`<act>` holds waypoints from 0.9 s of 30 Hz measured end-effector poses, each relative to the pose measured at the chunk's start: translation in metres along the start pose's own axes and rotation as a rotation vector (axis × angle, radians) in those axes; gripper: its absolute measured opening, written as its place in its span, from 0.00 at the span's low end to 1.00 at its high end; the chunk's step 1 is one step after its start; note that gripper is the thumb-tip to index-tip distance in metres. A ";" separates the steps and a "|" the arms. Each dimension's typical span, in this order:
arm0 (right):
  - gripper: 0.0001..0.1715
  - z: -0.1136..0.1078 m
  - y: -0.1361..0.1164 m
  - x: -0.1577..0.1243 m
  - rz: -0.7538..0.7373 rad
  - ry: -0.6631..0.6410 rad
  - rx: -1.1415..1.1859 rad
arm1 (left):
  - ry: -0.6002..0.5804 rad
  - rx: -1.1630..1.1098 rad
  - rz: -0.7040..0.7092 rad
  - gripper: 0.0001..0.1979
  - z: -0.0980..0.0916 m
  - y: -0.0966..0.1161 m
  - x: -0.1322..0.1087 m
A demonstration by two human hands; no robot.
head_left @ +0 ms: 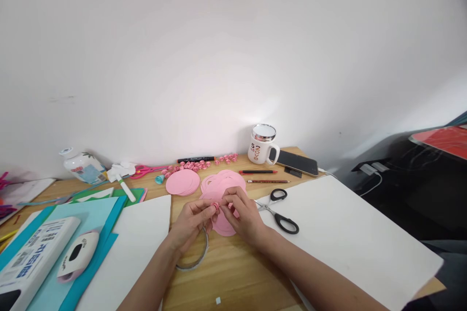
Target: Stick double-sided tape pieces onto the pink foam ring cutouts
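Observation:
Between the thumb and fingers of my left hand (193,221) is a small coil of pink paper (216,205), rolled like a little rose. My right hand (242,214) is closed in a pinch at the coil's right side, its fingertips against the paper. Beneath both hands lie pink paper sheets with round cut-outs and discs (224,227). A grey loop, perhaps a tape roll (195,266), rests partly under my left hand. Black-handled scissors (279,211) lie open just right of my right hand.
Pink discs (182,182), several rolled pink coils (193,165), a marker (197,159), a pen (258,172) and a pencil (268,181) lie behind. A mug (260,148) and phone (296,162) stand back right. White sheets (346,233) flank the hands; a bottle (82,165) lies left.

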State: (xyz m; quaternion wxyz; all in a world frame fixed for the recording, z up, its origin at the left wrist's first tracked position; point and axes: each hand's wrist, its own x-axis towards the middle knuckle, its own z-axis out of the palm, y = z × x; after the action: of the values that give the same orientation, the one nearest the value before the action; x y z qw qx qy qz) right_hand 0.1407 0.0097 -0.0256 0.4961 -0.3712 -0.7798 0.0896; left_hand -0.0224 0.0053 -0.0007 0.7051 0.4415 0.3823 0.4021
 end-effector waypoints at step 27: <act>0.14 0.003 0.000 0.009 -0.142 -0.051 -0.100 | 0.098 0.097 0.054 0.12 0.007 0.002 -0.001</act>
State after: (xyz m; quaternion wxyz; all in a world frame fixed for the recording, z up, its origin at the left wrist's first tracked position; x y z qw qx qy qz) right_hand 0.1359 0.0160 -0.0208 0.4622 -0.3369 -0.8199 0.0248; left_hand -0.0171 0.0029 0.0034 0.6523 0.4650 0.4234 0.4231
